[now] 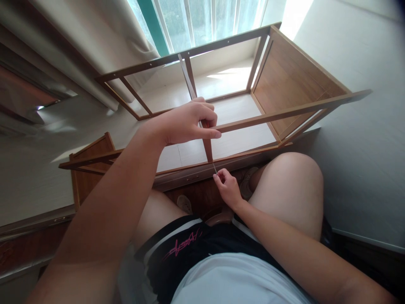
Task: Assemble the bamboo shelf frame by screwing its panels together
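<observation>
A brown wooden frame (240,120) of rails, posts and crosspieces, with a solid panel at its right end, lies in front of me. My left hand (199,120) is closed around the near rail where a crosspiece meets it. Lower down, my right hand (228,188) pinches a thin metal rod (214,168) between thumb and fingers. The rod's far end meets the frame's lower rail, at the foot of a short upright (207,147). What kind of tool the rod is, I cannot make out.
A wooden end panel (93,147) stands at the left, partly behind my left forearm. Beneath the frame is a pale tabletop (234,109) with a drawer front (190,179) facing my knees. Beige curtains (104,38) hang before a bright window (209,21). A pale wall (363,169) stands at right.
</observation>
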Demonstrator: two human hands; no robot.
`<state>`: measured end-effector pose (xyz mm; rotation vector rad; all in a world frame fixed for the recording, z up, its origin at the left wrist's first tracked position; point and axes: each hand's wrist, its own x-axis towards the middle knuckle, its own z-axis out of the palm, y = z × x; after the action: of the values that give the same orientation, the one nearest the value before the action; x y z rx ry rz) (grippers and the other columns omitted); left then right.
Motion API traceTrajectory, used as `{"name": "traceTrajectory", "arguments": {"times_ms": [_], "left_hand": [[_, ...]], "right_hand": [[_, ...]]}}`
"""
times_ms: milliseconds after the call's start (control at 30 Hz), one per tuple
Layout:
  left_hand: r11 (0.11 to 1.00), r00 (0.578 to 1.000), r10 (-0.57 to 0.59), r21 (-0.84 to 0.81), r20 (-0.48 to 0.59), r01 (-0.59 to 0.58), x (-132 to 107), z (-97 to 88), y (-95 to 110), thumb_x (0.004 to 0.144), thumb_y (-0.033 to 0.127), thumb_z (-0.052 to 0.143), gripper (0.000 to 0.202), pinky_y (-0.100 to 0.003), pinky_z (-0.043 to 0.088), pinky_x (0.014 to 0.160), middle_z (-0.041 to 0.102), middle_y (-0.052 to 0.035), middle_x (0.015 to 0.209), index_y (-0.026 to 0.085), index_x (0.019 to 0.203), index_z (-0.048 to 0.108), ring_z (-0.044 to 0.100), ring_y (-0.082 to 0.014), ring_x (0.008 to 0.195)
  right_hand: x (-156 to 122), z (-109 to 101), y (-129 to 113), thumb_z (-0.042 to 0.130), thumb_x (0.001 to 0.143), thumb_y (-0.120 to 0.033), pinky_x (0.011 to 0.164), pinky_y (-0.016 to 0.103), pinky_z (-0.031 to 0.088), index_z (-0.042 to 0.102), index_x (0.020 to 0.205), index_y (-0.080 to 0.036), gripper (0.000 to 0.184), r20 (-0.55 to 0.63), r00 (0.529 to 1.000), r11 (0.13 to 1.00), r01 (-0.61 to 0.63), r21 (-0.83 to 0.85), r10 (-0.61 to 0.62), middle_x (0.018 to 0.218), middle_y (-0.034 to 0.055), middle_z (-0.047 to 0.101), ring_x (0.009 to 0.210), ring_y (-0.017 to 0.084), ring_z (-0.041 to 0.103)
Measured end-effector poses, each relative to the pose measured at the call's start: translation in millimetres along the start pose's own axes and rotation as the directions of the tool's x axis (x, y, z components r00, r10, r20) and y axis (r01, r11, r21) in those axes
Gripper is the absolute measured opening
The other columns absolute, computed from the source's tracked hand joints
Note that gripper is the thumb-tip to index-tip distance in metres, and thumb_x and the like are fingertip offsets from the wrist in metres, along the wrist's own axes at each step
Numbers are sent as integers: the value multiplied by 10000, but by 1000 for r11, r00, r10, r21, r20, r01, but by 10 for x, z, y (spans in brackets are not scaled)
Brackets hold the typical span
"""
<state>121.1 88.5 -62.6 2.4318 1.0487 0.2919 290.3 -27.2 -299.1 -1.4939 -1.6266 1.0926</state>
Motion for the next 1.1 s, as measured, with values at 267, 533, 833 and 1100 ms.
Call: {"name": "traceTrajectory", "arguments": {"times_ms": [267, 533, 833, 1100], "left_hand": [[1000, 1000, 8, 0, 4, -8, -4, 0, -10, 800, 432, 631, 280, -394, 371, 957, 566, -18, 748, 199, 655, 575, 489, -212, 922], [1000, 1000, 10, 12, 4, -10, -1, 4, -10, 802, 434, 623, 273, -387, 374, 944, 567, -18, 754, 203, 663, 577, 492, -214, 928], [1000, 1000, 26, -2, -6, -26, 2, 7, -29, 792, 439, 635, 275, -388, 366, 943, 562, -10, 739, 200, 664, 589, 487, -208, 917], [999, 999, 35, 26, -5, -35, 1, 11, -35, 807, 435, 621, 279, -368, 382, 875, 566, -14, 754, 193, 671, 592, 488, -207, 927]], "right_hand": [[-1, 12, 10, 436, 937, -470, 606, 263, 335, 524, 828, -237, 272, 10, 1000, 992, 16, -123, -15, 646, -8, 568, 607, 181, 557], [21, -9, -17, 396, 958, -438, 587, 270, 270, 540, 855, -233, 271, 31, 999, 956, 37, -292, -29, 701, 21, 614, 651, 195, 565], [41, 96, 13, 422, 931, -400, 486, 234, 299, 460, 717, -220, 282, 121, 987, 858, -154, 489, 108, 551, -38, 466, 488, 118, 409], [9, 144, 8, 508, 879, -333, 394, 198, 210, 508, 776, -210, 161, 466, 870, 210, -491, 845, 160, 548, -49, 461, 420, 84, 302]]}}
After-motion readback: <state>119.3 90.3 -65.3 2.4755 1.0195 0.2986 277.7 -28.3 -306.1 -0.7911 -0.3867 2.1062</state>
